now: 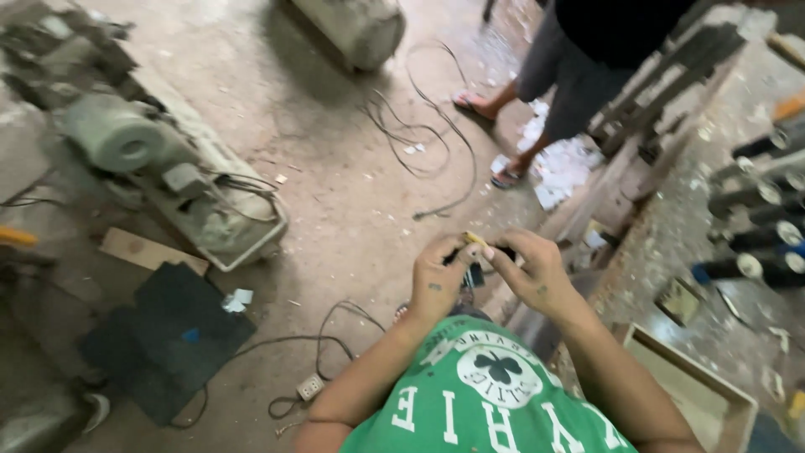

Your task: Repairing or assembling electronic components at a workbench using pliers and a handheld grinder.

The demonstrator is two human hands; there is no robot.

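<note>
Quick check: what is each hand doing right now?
Left hand: closed on a small dark object with a yellowish tip.
Right hand: closed, pinching the same object.

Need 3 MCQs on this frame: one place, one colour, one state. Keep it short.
1. Where is the white power strip?
A. on the floor
B. on the bench
C. in a hand

2. What colour is the person's shirt?
A. red
B. green
C. grey

3. How are the left hand and right hand set?
A. apart, empty
B. together on a small dark object
C. flat on the floor

Key: 1 A, it lies on the floor among cables. 2 B, green with white print. 3 B, both pinch it between fingertips.
</note>
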